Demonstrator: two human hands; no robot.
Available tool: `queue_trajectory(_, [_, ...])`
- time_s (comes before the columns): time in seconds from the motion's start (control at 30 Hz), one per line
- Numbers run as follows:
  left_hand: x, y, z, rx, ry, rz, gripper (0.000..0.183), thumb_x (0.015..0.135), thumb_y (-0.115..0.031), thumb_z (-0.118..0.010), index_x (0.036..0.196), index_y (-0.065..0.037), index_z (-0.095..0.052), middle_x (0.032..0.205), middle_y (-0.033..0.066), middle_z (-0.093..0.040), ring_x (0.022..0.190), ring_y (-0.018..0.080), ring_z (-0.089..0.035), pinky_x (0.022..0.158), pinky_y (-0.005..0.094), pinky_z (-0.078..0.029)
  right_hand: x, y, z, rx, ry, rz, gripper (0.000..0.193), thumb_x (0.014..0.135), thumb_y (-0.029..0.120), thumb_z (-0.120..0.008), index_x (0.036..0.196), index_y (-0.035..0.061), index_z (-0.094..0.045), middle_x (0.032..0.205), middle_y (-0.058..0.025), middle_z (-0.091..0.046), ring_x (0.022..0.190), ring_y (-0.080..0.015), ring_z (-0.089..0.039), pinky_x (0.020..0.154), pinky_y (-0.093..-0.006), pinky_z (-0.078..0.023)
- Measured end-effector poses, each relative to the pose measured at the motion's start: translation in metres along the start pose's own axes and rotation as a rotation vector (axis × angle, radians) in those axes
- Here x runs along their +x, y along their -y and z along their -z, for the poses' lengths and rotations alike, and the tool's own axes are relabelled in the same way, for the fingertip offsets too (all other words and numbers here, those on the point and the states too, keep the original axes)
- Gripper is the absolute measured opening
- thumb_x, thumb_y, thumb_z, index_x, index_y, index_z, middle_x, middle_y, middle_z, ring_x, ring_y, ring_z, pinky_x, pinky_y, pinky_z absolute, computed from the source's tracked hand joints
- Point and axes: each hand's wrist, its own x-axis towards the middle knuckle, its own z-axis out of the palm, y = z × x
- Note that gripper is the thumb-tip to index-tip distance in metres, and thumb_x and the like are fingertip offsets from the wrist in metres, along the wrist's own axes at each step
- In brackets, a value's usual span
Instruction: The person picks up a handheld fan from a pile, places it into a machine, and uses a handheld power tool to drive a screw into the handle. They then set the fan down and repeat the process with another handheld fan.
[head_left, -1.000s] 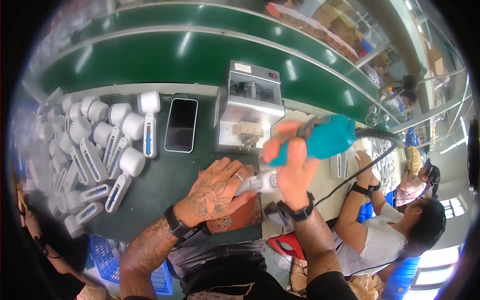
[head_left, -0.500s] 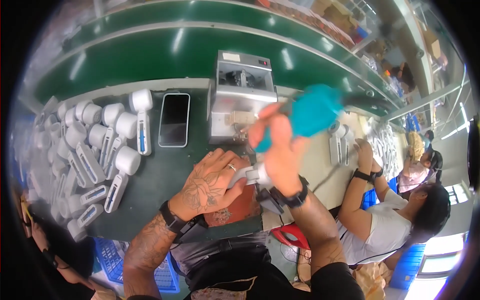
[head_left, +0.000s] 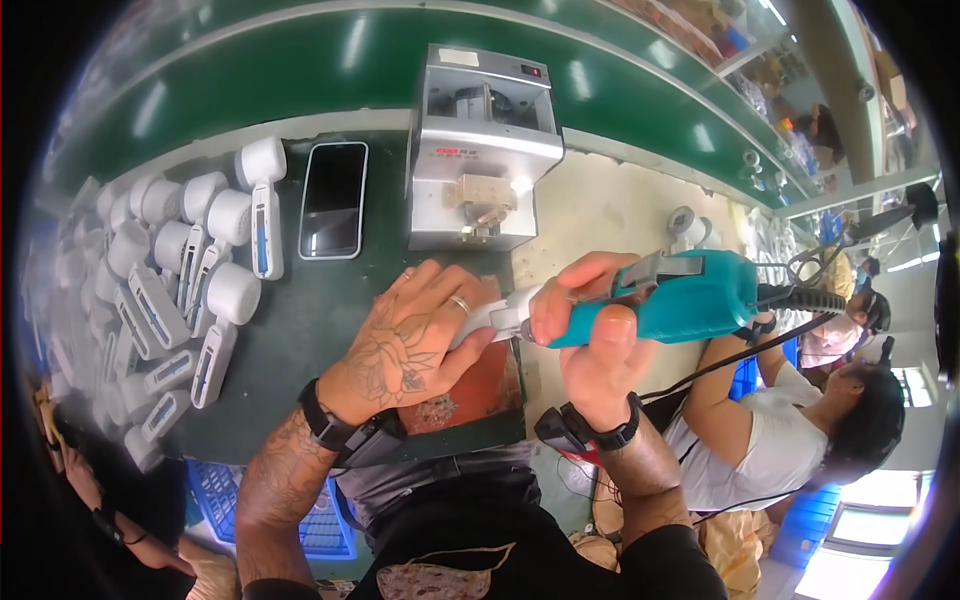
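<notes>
My left hand [head_left: 410, 335] is closed on a white plastic shower-head-like piece [head_left: 483, 327] and steadies it above a reddish-brown pad [head_left: 465, 395]. Much of that piece is hidden under my fingers. In my right hand [head_left: 603, 365] lies a teal electric screwdriver [head_left: 690, 305], held nearly level, my fingers wrapped round its front end. Its nose points left at the white piece, close to it; whether the tip touches cannot be made out. A silver screw feeder [head_left: 480, 150] stands just beyond both hands.
Many similar white round-headed pieces with blue strips [head_left: 210, 355] are heaped at the left. A phone [head_left: 334, 200] lies beside the feeder. The screwdriver's black cable [head_left: 800, 300] trails right, towards a co-worker in a white shirt [head_left: 760, 430]. A blue basket [head_left: 215, 500] stands below the table.
The screwdriver has come down and swung from a blurred, raised tilt to nearly level, its nose now at the white piece. My left hand keeps its hold. The whole view has shifted slightly.
</notes>
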Motion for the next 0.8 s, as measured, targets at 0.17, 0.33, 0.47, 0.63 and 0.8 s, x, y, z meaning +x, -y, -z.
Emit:
queue_trajectory(0.17, [0.006,-0.005,0.001,0.015,-0.021,-0.038,0.029,0.082,-0.015,-0.066,0.108,-0.001,-0.063,0.110,0.0120,-0.059,0.097,0.0329,-0.054,0.086,0.0430,-0.045,-0.006,-0.013,0.003,-0.022,0.054,0.052,0.041,0.097,0.040,-0.059,0.100,-0.0005,-0.051,0.069,-0.0075,-0.054,0.060,-0.0174,-0.053,0.056,-0.0304,-0.046])
queue_trajectory(0.33, [0.007,-0.012,0.008,0.068,-0.021,-0.017,0.034,0.084,-0.012,-0.064,0.115,-0.001,-0.062,0.120,0.0161,-0.058,0.104,0.0372,-0.054,0.090,0.0450,-0.044,-0.013,-0.026,0.007,-0.004,0.094,-0.021,0.019,0.090,0.011,-0.068,0.103,0.0009,-0.058,0.089,-0.0068,-0.061,0.074,-0.0169,-0.058,0.066,-0.0294,-0.048])
queue_trajectory(0.47, [0.007,-0.015,0.004,0.057,0.055,0.016,0.035,0.084,-0.012,-0.064,0.117,0.000,-0.061,0.120,0.0169,-0.058,0.103,0.0385,-0.054,0.089,0.0458,-0.044,-0.007,-0.019,0.004,-0.112,0.046,0.102,0.020,0.092,0.010,-0.066,0.108,0.0013,-0.059,0.090,-0.0035,-0.060,0.075,-0.0124,-0.056,0.068,-0.0269,-0.046])
queue_trajectory(0.63, [0.002,-0.023,-0.001,0.147,0.058,-0.138,0.038,0.082,-0.017,-0.069,0.116,0.000,-0.062,0.120,0.0175,-0.059,0.100,0.0393,-0.055,0.086,0.0478,-0.044,-0.006,0.007,0.010,0.085,0.012,-0.129,0.018,0.096,0.018,-0.065,0.103,0.0024,-0.060,0.089,-0.0034,-0.060,0.070,-0.0112,-0.056,0.063,-0.0277,-0.047])
queue_trajectory(0.8, [0.001,-0.062,-0.008,0.375,-0.009,-0.133,0.041,0.078,-0.021,-0.076,0.114,-0.006,-0.064,0.117,0.0175,-0.064,0.108,0.0370,-0.062,0.095,0.0471,-0.046,0.009,0.035,0.038,0.335,-0.305,0.237,0.038,0.098,0.038,-0.061,0.105,0.0009,-0.055,0.074,-0.0060,-0.060,0.066,-0.0156,-0.059,0.059,-0.0281,-0.047])
